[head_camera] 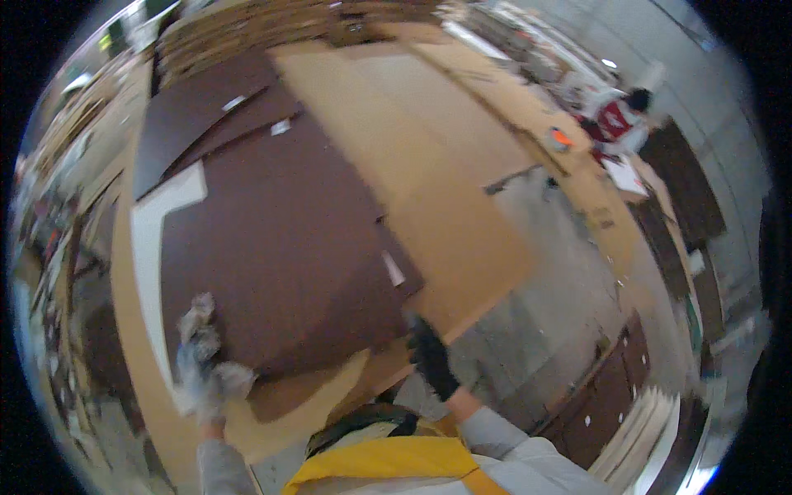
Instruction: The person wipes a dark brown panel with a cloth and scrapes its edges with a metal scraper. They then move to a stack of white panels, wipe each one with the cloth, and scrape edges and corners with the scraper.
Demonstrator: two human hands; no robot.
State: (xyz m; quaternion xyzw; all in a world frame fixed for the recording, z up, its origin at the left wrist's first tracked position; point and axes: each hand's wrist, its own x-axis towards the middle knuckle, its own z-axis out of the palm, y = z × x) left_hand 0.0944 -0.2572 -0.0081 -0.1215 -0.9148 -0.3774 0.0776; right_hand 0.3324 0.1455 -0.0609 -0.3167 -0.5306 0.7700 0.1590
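A large dark brown panel lies before me on tan board, with small white labels on its face. My left hand is at the panel's near left corner. Crumpled whitish and grey material covers that hand; blur hides whether it is a dirty glove, a rag or both. My right hand, in a black glove, is by the panel's near right corner. Its fingertips are blurred, and I cannot tell whether they grip the edge. Along the panel's left side shows a white strip, partly covered by the panel.
Further off lies another dark panel. Tan sheet board extends on the right, with an orange and grey round object beyond. A person stands at the far right. Brown panels and pale strips are near right; scrap lines the left.
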